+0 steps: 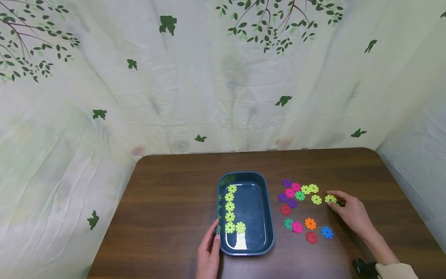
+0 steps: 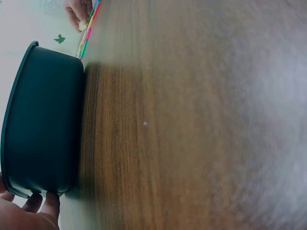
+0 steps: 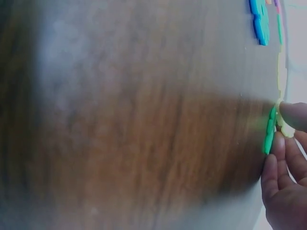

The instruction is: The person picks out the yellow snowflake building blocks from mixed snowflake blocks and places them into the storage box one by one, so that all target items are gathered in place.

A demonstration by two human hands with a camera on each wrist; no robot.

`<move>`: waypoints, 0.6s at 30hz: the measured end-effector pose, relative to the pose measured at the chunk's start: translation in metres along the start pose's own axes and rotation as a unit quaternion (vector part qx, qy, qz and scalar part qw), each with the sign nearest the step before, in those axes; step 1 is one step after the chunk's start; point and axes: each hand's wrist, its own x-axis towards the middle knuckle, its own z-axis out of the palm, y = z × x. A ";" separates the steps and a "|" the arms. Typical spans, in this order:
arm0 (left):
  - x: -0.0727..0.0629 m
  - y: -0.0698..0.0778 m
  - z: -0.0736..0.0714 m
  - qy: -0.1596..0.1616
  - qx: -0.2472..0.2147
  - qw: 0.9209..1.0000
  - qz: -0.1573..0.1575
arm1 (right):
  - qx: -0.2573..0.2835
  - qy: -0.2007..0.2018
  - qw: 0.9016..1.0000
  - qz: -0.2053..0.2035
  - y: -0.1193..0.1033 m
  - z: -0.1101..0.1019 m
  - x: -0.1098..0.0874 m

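My right hand [image 1: 352,213] pinches a yellow flower-shaped disc [image 1: 330,198] between thumb and fingers, at the right end of the loose discs. Close beside it, partly hidden by the fingers, is a green disc [image 3: 270,130], in front of the yellow disc in the right wrist view. At the blue tray [image 1: 246,252], my left hand [image 1: 208,254] touches the left side, with fingertips against the outer wall and at the rim. Inside the tray several yellow discs [image 1: 229,206] form a column along the left, with one more yellow disc [image 1: 240,227] beside the lowest.
Between tray and right hand lie loose discs: purple [image 1: 282,197], pink [image 1: 297,227], red [image 1: 311,237], orange [image 1: 310,223], blue [image 1: 327,232], and more yellow ones [image 1: 316,199]. The brown table [image 1: 167,209] meets a leaf-printed cloth [image 1: 209,97] at its far edge.
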 end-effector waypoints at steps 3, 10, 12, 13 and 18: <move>0.000 0.001 0.000 -0.002 0.000 1.000 0.001 | 0.001 0.001 1.000 0.001 0.001 -0.001 0.000; -0.001 -0.001 -0.001 -0.002 -0.010 1.000 0.017 | -0.009 0.010 1.000 -0.004 0.002 -0.004 0.001; -0.001 -0.002 -0.001 -0.002 -0.013 1.000 0.026 | -0.012 0.016 1.000 -0.006 0.003 -0.005 0.001; -0.001 -0.002 -0.001 -0.002 -0.014 1.000 0.028 | -0.013 0.019 1.000 -0.007 0.003 -0.005 0.000; -0.001 -0.003 -0.001 0.000 -0.016 0.999 0.030 | -0.012 0.038 0.999 -0.009 0.001 -0.004 0.000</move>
